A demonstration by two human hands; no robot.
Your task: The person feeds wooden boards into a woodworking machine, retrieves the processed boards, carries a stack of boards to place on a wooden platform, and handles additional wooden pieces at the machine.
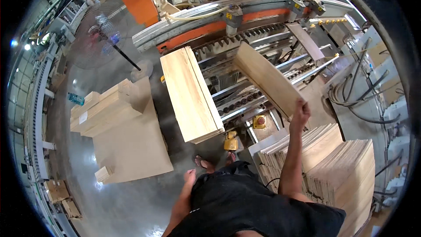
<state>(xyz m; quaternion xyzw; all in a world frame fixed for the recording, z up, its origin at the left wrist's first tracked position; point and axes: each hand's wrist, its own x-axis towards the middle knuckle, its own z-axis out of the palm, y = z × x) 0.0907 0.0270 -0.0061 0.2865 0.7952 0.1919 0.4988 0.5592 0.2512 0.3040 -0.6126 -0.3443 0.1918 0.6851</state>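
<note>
My right hand (301, 113) grips the near corner of a long, thin wood-grain panel (267, 77). That panel is tilted over the rails of a machine (245, 101), its far end near the machine's toothed bar. By my left side, my left hand (189, 177) hangs with its fingers curled in and nothing visible in them. Ahead of me lies a stack of pale wood panels (188, 94) at the machine's left end. To my right stand tall piles of similar panels (346, 166), their edges facing up toward me.
Yellow foot pedals (231, 141) sit on the floor before my feet, and a yellow box with a red button (259, 121) is mounted nearby. More board stacks (109, 107) rest on a brown sheet (131, 153) at left. A pedestal fan (103, 35) stands beyond. Cables (355, 96) hang at right.
</note>
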